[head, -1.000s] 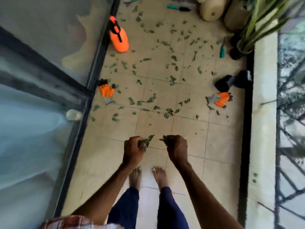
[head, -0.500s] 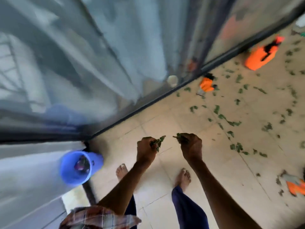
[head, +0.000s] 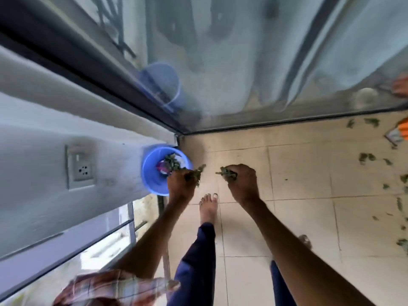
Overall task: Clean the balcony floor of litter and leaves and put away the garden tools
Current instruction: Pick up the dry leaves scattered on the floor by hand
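While each fist is curled tight round a leaf bunch (head: pixel 196 173), the left hand (head: pixel 181 185) hangs at the rim of the blue bucket (head: pixel 148 173), which already holds leaves and litter, with the right hand (head: pixel 242 183) just beside it. Well beyond the right fingers (head: pixel 239 171), scattered leaves (head: pixel 366 156) dot the floor (head: pixel 298 177) and an orange glove (head: pixel 400 131) lies out, so much looks undone.

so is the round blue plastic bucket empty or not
Not empty: the round blue plastic bucket holds green leaves and a purple scrap inside.
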